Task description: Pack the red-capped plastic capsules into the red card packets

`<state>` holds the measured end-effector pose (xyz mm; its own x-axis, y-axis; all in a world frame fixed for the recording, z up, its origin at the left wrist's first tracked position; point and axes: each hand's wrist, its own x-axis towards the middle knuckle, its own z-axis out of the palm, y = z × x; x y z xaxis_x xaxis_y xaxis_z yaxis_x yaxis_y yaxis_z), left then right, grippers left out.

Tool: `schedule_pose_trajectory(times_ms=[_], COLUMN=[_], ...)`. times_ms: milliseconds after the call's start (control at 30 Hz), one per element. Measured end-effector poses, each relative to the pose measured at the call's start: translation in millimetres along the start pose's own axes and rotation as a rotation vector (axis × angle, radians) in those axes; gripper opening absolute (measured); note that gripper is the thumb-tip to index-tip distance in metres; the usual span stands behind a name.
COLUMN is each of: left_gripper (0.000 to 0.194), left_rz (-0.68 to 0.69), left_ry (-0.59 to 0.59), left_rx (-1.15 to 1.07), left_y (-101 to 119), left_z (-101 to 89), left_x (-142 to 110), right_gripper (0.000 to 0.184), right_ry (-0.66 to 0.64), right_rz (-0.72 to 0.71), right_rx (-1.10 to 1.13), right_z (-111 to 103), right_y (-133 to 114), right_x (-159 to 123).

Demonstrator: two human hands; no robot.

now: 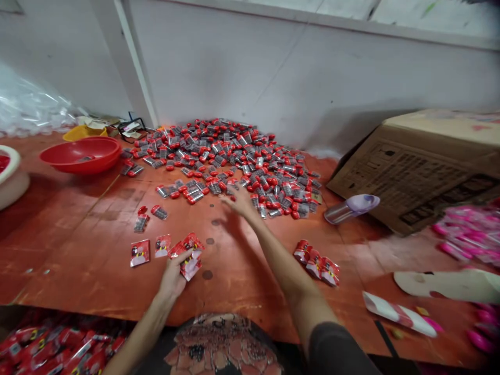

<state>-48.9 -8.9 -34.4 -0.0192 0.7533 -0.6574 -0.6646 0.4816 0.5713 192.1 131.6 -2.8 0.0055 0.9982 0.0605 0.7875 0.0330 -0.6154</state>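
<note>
My left hand (173,277) is closed on several red printed packets (191,255) above the front of the table. Flat on the table left of it lie a red packet (139,253) and a smaller red printed piece (162,245). My right hand (240,202) reaches to the near edge of a large heap of small clear, red-capped containers (234,151). Its fingers are spread, and I see nothing held in them. A few loose containers (141,223) sit apart from the heap. Three filled red packets (316,262) lie in an overlapping row right of my right forearm.
At the left stand a red bowl (84,156), a yellow one (86,133) and a white tub (13,177). A cardboard box (422,172) tilts at the right, with a clear-and-purple scoop (351,207) before it. Pink packages (471,234) are far right; red packets (58,346) fill the space below the table edge.
</note>
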Motion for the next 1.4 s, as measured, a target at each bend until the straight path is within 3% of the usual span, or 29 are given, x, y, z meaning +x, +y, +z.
schedule_pose_trajectory(times_ms=[33, 100, 200, 300, 467, 600, 700, 767, 867, 933, 1167, 1300, 1400], left_gripper=[0.012, 0.01, 0.01, 0.014, 0.019, 0.017, 0.014, 0.013, 0.01, 0.009, 0.01, 0.012, 0.01], left_rz=[-0.023, -0.066, -0.1, -0.089, -0.064, -0.039, -0.017, -0.025, -0.031, -0.021, -0.01, -0.047, -0.06], left_ry=[0.02, 0.061, 0.083, 0.076, 0.067, 0.025, -0.016, -0.039, -0.036, -0.035, -0.073, -0.069, -0.059], left_rx=[-0.008, -0.016, 0.01, 0.062, 0.13, 0.105, 0.084, 0.078, 0.049, 0.03, -0.051, -0.065, -0.066], left_y=[1.4, 2.5, 0.7, -2.7, -6.7, -12.3, -17.3, -18.8, -17.5, -15.5, -8.7, -2.3, -1.0], left_z=[-1.7, -5.8, -11.3, -12.2, -5.0, 2.7, 8.9, 12.0, 13.9, 14.0, 24.2, 33.0, 35.7], left_x=[0.9, 1.9, 4.1, 8.2, 15.4, 15.3, 11.1, 7.5, 4.2, 4.4, 4.5, -6.9, -11.3], right_gripper=[0.067, 0.076, 0.076, 0.068, 0.066, 0.064, 0.068, 0.064, 0.037, 0.031, 0.03, 0.04, 0.046], right_ry=[0.077, 0.075, -0.005, -0.022, -0.003, -0.041, -0.064, -0.012, 0.17, 0.217, 0.08, 0.035, -0.072], right_rz=[0.12, 0.285, 0.274, 0.194, 0.1, 0.013, -0.092, -0.147, -0.124, -0.106, -0.094, 0.007, 0.11], right_rx=[-0.103, -0.223, -0.342, -0.387, -0.394, -0.372, -0.314, -0.249, -0.102, -0.018, -0.086, -0.086, -0.165], right_z=[-7.2, -14.1, -1.3, 28.8, 65.7, 69.4, 64.3, 59.9, 54.8, 53.6, 53.2, 38.4, 25.9], right_y=[9.0, 24.0, 32.8, 25.4, 1.3, -12.2, -14.5, -11.3, -1.3, 5.5, 7.7, 0.8, 1.7], right_x=[23.7, 58.8, 74.4, 51.2, -30.7, -94.1, -126.3, -141.3, -156.7, -162.5, -163.0, -166.8, -169.9])
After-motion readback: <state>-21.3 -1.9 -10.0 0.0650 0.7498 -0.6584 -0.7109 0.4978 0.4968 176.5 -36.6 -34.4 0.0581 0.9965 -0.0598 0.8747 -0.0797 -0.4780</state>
